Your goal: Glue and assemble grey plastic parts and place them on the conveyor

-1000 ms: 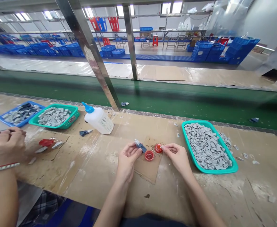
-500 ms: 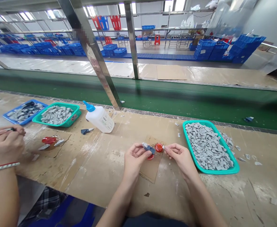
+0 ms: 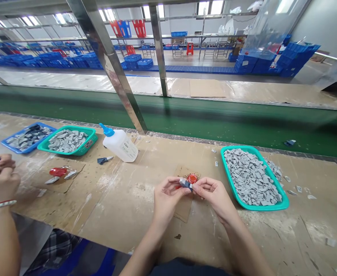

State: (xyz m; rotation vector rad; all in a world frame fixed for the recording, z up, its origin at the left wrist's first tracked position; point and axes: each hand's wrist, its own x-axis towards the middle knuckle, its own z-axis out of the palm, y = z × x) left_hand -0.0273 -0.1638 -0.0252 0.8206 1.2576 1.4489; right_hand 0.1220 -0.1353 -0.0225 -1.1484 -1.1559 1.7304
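My left hand (image 3: 167, 194) pinches a small dark-blue and light-grey plastic part (image 3: 186, 184) between thumb and fingers. From the other side, my right hand (image 3: 214, 194) closes on a small light-grey plastic piece (image 3: 191, 186), mostly hidden by the fingertips, against the dark end of that part. Just behind the fingers sits a round red dish (image 3: 192, 177) on a stained cardboard scrap (image 3: 183, 211). Another bit of red shows partly behind my left fingers. To the right stands a teal basket (image 3: 287, 206) full of small light-grey pieces.
A white squeeze bottle (image 3: 121, 145) with a blue nozzle leans left of centre, near a dark-and-grey part (image 3: 104, 160). Farther left are another teal basket (image 3: 84, 150) and a blue tray (image 3: 7, 145). A co-worker's hands (image 3: 1, 180) work at the left edge. Behind runs a green conveyor belt (image 3: 197, 122).
My right hand has moved from beside the red dish to my left hand, bringing the small grey piece against the dark part. The co-worker's hands have shifted slightly left.
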